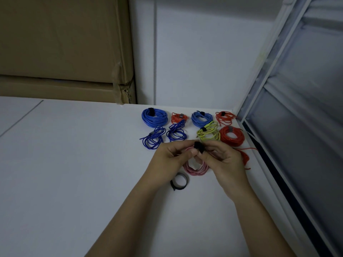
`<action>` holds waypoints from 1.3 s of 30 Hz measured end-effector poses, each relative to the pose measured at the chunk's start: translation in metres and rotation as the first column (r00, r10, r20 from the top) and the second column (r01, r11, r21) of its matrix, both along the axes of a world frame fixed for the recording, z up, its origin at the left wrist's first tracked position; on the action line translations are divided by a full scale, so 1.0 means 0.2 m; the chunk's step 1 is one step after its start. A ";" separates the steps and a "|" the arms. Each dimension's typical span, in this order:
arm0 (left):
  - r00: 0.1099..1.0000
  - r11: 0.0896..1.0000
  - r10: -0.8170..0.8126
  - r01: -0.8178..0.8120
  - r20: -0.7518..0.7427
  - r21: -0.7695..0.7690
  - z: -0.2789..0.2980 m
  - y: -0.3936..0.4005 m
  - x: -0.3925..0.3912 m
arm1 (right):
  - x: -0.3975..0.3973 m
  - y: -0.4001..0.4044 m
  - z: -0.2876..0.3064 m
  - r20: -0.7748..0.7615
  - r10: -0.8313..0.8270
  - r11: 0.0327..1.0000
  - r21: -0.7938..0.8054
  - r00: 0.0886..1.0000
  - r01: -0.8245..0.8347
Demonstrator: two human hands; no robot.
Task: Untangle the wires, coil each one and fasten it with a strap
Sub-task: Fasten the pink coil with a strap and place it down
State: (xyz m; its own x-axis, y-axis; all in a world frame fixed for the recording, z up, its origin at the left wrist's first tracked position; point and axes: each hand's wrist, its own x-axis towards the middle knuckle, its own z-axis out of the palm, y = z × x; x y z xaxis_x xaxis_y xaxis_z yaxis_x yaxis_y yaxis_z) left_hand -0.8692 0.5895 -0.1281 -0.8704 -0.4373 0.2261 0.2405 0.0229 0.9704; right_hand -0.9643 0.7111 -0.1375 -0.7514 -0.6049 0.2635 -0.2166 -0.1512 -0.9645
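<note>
Hands closing in on the pink coil, just near of the two rows on the white table. Left hand pinching the pink loops between thumb and fingers, right hand pinching the black strap round the top of that coil. Wrapping or pressing it closed, by the look of it; whether the strap end is fully stuck down, impossible to tell from here.

Counting what looks finished at the far right of the table: far row holding a big blue coil, a small orange coil, a lighter blue coil and a red coil by the window frame. Next row showing two dark blue coils, a yellow-green coil and a thick red coil. Straps showing on most of them; on the second dark blue one, too small to make out.

Still waiting: a loose red wire lying just right of the right hand, uncoiled, and a spare strap curled on the table near of the left hand. Judging by that, nearing the end, with one strap being closed and one wire left to coil and fasten.

Looking for brands or writing: nothing readable on the wires, the straps or the cardboard boxes at the far left.
</note>
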 end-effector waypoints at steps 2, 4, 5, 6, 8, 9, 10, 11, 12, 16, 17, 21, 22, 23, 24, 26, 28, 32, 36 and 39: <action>1.000 1.000 -0.017 0.017 -0.013 0.016 0.00 0.00 0.00 | -0.01 0.01 0.00 -0.026 0.009 1.000 0.013 1.000 -0.009; 0.999 0.999 -0.028 0.029 -0.020 0.022 0.00 -0.01 0.00 | -0.02 0.02 0.00 -0.035 0.020 0.999 0.031 0.999 -0.019; 0.999 1.000 -0.026 0.026 -0.022 0.006 0.00 -0.01 0.00 | -0.02 0.02 0.00 -0.039 0.024 0.999 0.036 0.999 -0.022; 1.000 1.000 -0.016 0.015 -0.026 -0.023 0.00 -0.01 0.00 | -0.02 0.02 0.00 -0.048 0.029 0.999 0.036 0.998 -0.027; 0.999 0.996 0.014 -0.018 -0.047 -0.086 -0.01 -0.01 0.00 | -0.01 0.02 0.00 -0.084 0.038 0.999 0.025 0.996 -0.036; 0.998 0.992 0.027 -0.034 -0.060 -0.119 -0.01 -0.01 0.00 | -0.01 0.02 0.00 -0.104 0.043 0.999 0.017 0.994 -0.041; 0.997 0.985 0.043 -0.054 -0.071 -0.164 -0.01 -0.01 0.00 | 0.00 0.02 0.01 -0.123 0.046 0.999 0.008 0.991 -0.045; 0.995 0.970 0.065 -0.082 -0.079 -0.230 -0.02 -0.01 0.01 | 0.01 0.01 0.01 -0.132 0.044 0.999 -0.003 0.990 -0.044; 0.991 0.946 0.089 -0.114 -0.097 -0.303 -0.02 -0.01 0.01 | 0.01 0.01 0.01 -0.131 0.035 0.999 -0.016 0.991 -0.037; 0.983 0.886 0.112 -0.164 -0.144 -0.433 -0.04 0.00 0.00 | 0.01 0.00 0.00 -0.068 -0.015 1.000 -0.026 0.998 0.013; 0.984 0.877 0.114 -0.166 -0.140 -0.452 -0.04 0.00 0.00 | 0.01 -0.01 0.00 -0.061 -0.027 0.999 -0.025 0.998 0.026; 0.990 0.842 0.101 -0.137 -0.096 -0.522 -0.05 -0.01 0.00 | 0.00 0.00 -0.02 -0.082 -0.089 0.996 -0.010 0.993 0.088; 0.991 0.833 0.097 -0.133 -0.094 -0.537 -0.05 -0.01 0.00 | -0.01 0.00 -0.02 -0.091 -0.115 0.993 0.003 0.989 0.116; 0.991 0.819 0.094 -0.132 -0.095 -0.558 -0.05 -0.01 0.00 | -0.02 0.00 -0.02 -0.106 -0.144 0.989 0.023 0.984 0.148; 0.991 0.801 0.091 -0.130 -0.096 -0.585 -0.04 -0.01 0.00 | -0.02 0.01 -0.03 -0.132 -0.171 0.983 0.043 0.976 0.178; 0.993 0.778 0.088 -0.114 -0.072 -0.618 -0.03 0.00 -0.01 | -0.01 0.01 -0.03 -0.221 -0.205 0.972 0.064 0.953 0.224; 0.994 0.810 0.107 -0.095 -0.013 -0.579 -0.04 0.00 -0.01 | 0.00 0.01 -0.04 -0.367 -0.206 0.964 0.081 0.907 0.252; 0.983 0.890 0.174 -0.130 0.062 -0.437 -0.05 0.00 -0.01 | 0.02 0.00 -0.05 -0.565 -0.196 0.961 0.050 0.802 0.270; 0.980 0.973 0.162 -0.139 0.118 -0.183 -0.03 -0.01 0.00 | 0.04 -0.01 -0.05 -0.599 -0.212 0.966 -0.012 0.772 0.257; 0.980 0.986 0.146 -0.133 0.135 -0.102 -0.02 -0.03 0.00 | 0.04 -0.02 -0.03 -0.634 -0.154 0.977 0.014 0.758 0.210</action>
State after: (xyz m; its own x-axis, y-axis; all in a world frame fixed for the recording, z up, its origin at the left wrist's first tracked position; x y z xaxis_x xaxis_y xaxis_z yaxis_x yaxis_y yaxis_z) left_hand -0.8686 0.5833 -0.1320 -0.8285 -0.5396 0.1497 0.0886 0.1376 0.9865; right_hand -0.9562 0.7075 -0.1432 -0.5338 -0.5136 0.6718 -0.7918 0.0247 -0.6103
